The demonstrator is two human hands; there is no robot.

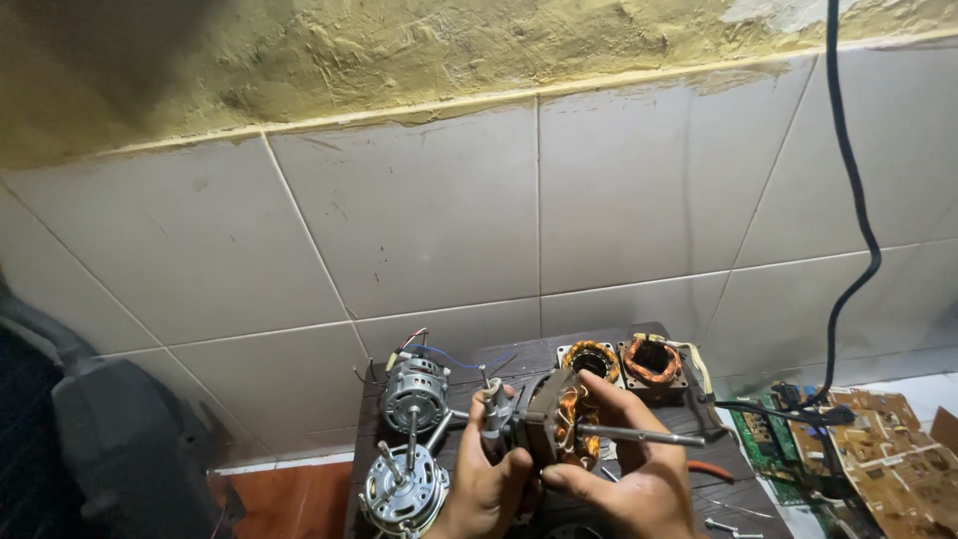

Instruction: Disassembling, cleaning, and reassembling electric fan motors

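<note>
Both my hands hold a small electric motor [559, 414] with copper windings and a long steel shaft [644, 435] pointing right. My left hand [489, 479] grips its left end, where a short shaft and metal parts stick up. My right hand [629, 469] cups the motor body from the right, fingers over the top and thumb underneath. The motor is lifted just above a small dark wooden table [519, 357].
Two assembled silver fan motors [414, 391] [404, 487] lie at the table's left. Two stators with copper coils [591, 359] [654, 362] sit at the back. Circuit boards [858, 434] lie on the floor at right, a black cable [848, 200] hangs down the tiled wall, and a dark object [110, 439] stands at left.
</note>
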